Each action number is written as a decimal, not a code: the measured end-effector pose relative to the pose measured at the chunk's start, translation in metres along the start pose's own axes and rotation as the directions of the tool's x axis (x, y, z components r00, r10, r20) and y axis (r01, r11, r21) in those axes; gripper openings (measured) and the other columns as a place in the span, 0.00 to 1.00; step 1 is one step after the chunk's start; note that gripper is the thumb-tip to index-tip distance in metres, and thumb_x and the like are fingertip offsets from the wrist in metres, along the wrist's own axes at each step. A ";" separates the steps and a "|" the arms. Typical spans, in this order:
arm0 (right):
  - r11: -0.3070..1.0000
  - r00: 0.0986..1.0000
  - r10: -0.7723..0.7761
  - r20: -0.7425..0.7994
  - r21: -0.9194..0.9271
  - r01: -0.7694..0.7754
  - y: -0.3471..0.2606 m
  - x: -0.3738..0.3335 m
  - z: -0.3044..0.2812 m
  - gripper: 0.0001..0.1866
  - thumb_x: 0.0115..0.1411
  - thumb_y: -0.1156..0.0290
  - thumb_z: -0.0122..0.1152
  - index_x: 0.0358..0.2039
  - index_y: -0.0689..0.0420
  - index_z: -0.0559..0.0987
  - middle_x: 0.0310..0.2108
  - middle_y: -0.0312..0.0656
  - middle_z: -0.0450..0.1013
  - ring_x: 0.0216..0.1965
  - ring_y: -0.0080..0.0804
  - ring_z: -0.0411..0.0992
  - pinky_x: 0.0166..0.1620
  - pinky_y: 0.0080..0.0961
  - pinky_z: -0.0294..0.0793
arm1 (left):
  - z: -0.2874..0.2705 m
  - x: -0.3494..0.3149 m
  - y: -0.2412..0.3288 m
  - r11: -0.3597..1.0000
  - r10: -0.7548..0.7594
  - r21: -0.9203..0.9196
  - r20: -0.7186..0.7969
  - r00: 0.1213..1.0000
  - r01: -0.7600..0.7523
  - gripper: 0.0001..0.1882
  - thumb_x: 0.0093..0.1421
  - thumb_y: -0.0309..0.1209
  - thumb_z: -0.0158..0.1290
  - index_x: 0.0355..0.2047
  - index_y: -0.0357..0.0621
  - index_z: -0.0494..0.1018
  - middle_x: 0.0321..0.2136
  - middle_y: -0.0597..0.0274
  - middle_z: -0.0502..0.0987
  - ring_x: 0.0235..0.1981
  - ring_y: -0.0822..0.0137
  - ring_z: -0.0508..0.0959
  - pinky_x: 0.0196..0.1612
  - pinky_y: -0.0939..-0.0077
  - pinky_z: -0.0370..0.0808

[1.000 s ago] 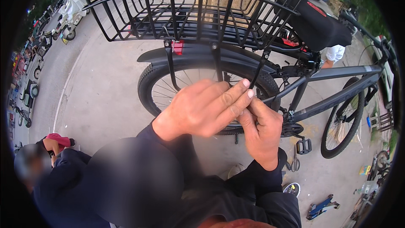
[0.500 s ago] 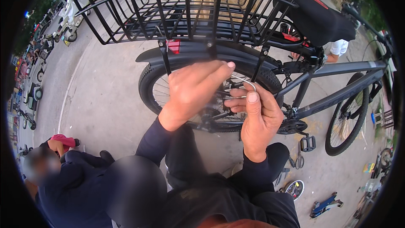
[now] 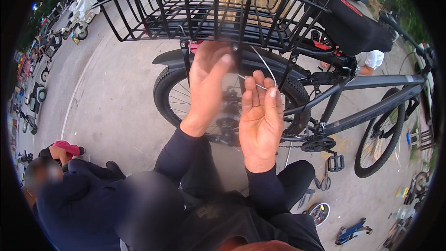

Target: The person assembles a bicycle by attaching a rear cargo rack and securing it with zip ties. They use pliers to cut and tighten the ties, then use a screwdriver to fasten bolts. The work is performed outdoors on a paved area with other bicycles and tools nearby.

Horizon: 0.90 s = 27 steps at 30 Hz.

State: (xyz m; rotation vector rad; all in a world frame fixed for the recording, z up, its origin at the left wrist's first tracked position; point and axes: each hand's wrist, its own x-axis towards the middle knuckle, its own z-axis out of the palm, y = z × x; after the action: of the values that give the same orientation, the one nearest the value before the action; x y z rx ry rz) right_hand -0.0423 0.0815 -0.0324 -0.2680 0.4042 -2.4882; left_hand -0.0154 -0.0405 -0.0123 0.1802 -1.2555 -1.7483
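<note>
A thin silver wire is bent into a curve beside the rear wheel of a black bicycle. My right hand, palm up, pinches it between thumb and fingertips near the bend. One end of the wire rises towards the basket; the other runs left. My left hand is raised at the black mudguard, under the wire basket. Its thumb shows, but the other fingers are smeared by motion, and whether they hold anything is unclear. The rear tyre lies behind both hands.
The saddle and grey frame extend right, with a pedal low. Scissors-like tool, round container and blue tool are on the ground at right. A person in dark clothes is close at left.
My left hand has moved up and left, away from the wire, to the mudguard under the basket. The right hand has shifted left and turned palm up, still pinching the wire.
</note>
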 end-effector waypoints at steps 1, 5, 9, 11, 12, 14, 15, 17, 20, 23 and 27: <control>0.999 1.000 0.004 0.003 0.045 -0.004 0.003 0.002 0.003 0.13 0.73 0.67 0.53 0.52 0.59 0.75 0.57 0.47 0.73 0.58 0.37 0.73 0.58 0.29 0.78 | 0.002 0.003 0.001 0.999 -0.016 -0.035 0.001 1.000 0.016 0.18 0.67 0.26 0.52 0.56 0.36 0.69 0.50 0.59 0.76 0.52 0.70 0.75 0.52 0.75 0.73; 0.997 0.996 0.007 0.093 0.077 -0.014 0.007 0.013 0.005 0.13 0.73 0.67 0.51 0.52 0.60 0.75 0.59 0.47 0.72 0.59 0.37 0.72 0.60 0.30 0.77 | 0.004 0.012 0.000 0.986 -0.095 -0.131 0.048 0.994 0.100 0.19 0.68 0.27 0.50 0.59 0.41 0.69 0.46 0.62 0.78 0.45 0.72 0.77 0.48 0.75 0.75; 0.999 0.989 0.032 0.142 0.019 -0.035 0.008 -0.003 -0.017 0.12 0.73 0.68 0.51 0.51 0.60 0.75 0.59 0.47 0.72 0.58 0.37 0.72 0.60 0.31 0.77 | 0.005 0.012 0.000 0.982 -0.089 -0.163 0.061 0.994 0.098 0.21 0.69 0.28 0.48 0.62 0.43 0.69 0.43 0.62 0.79 0.40 0.72 0.79 0.45 0.74 0.77; 0.999 0.987 0.031 0.157 0.024 -0.036 0.009 -0.009 -0.027 0.12 0.73 0.68 0.51 0.51 0.59 0.76 0.59 0.48 0.71 0.58 0.37 0.73 0.59 0.32 0.78 | 0.003 0.013 0.000 0.978 -0.095 -0.180 0.079 0.992 0.108 0.21 0.69 0.28 0.48 0.63 0.43 0.69 0.42 0.61 0.79 0.40 0.71 0.79 0.46 0.74 0.77; 0.998 0.986 0.025 0.164 0.054 -0.034 0.009 -0.007 -0.026 0.12 0.73 0.68 0.51 0.51 0.60 0.76 0.59 0.48 0.71 0.58 0.38 0.73 0.59 0.32 0.78 | 0.003 0.014 0.000 0.978 -0.101 -0.173 0.091 0.991 0.116 0.22 0.69 0.27 0.47 0.64 0.42 0.67 0.45 0.60 0.79 0.43 0.69 0.78 0.47 0.70 0.76; 0.993 0.984 0.012 0.176 0.113 -0.033 0.008 0.004 -0.021 0.13 0.73 0.68 0.51 0.51 0.60 0.76 0.59 0.48 0.71 0.58 0.38 0.73 0.59 0.32 0.78 | 0.003 0.015 -0.001 0.979 -0.114 -0.157 0.114 0.987 0.131 0.24 0.69 0.27 0.44 0.66 0.39 0.64 0.52 0.58 0.77 0.49 0.64 0.77 0.48 0.63 0.75; 0.996 0.979 0.005 0.202 0.083 -0.022 0.008 0.008 -0.017 0.13 0.73 0.68 0.51 0.52 0.60 0.76 0.60 0.48 0.71 0.58 0.38 0.73 0.60 0.32 0.77 | 0.003 0.015 0.000 0.980 -0.116 -0.147 0.105 0.988 0.131 0.24 0.69 0.26 0.43 0.66 0.38 0.64 0.55 0.57 0.75 0.48 0.64 0.77 0.50 0.64 0.75; 0.994 0.977 0.003 0.212 0.103 -0.025 0.009 0.016 -0.010 0.13 0.73 0.68 0.51 0.53 0.60 0.76 0.60 0.48 0.70 0.58 0.39 0.72 0.60 0.32 0.77 | 0.003 0.017 0.001 0.981 -0.121 -0.136 0.121 0.985 0.137 0.24 0.69 0.26 0.42 0.65 0.36 0.64 0.57 0.58 0.74 0.48 0.65 0.77 0.51 0.64 0.75; 1.000 0.983 -0.023 0.182 -0.012 0.025 0.008 0.024 0.005 0.14 0.73 0.67 0.53 0.53 0.61 0.77 0.58 0.49 0.73 0.55 0.37 0.74 0.57 0.29 0.78 | 0.000 0.021 -0.001 0.971 -0.132 -0.184 0.128 0.983 0.154 0.24 0.70 0.29 0.45 0.65 0.40 0.66 0.46 0.59 0.77 0.44 0.68 0.78 0.48 0.71 0.76; 0.972 0.978 -0.052 0.201 -0.216 0.096 -0.007 0.034 0.015 0.14 0.72 0.67 0.55 0.51 0.62 0.78 0.53 0.49 0.77 0.50 0.34 0.78 0.52 0.26 0.80 | 0.003 0.024 -0.002 0.963 -0.137 -0.217 0.105 0.985 0.158 0.23 0.71 0.32 0.46 0.65 0.43 0.67 0.40 0.60 0.79 0.40 0.70 0.79 0.45 0.74 0.77; 0.856 0.977 -0.080 0.197 -0.489 0.169 -0.021 0.046 0.023 0.15 0.71 0.66 0.58 0.50 0.63 0.80 0.46 0.47 0.80 0.42 0.31 0.79 0.41 0.22 0.79 | 0.007 0.024 -0.006 0.969 -0.127 -0.206 0.059 0.990 0.137 0.22 0.71 0.33 0.47 0.64 0.44 0.69 0.40 0.60 0.79 0.37 0.70 0.80 0.41 0.74 0.79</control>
State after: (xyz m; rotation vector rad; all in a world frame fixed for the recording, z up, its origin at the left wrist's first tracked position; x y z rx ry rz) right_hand -0.0835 0.0654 0.0004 -0.7330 0.9949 -2.4158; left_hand -0.0361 -0.0533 -0.0051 0.1035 -1.1030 -1.9963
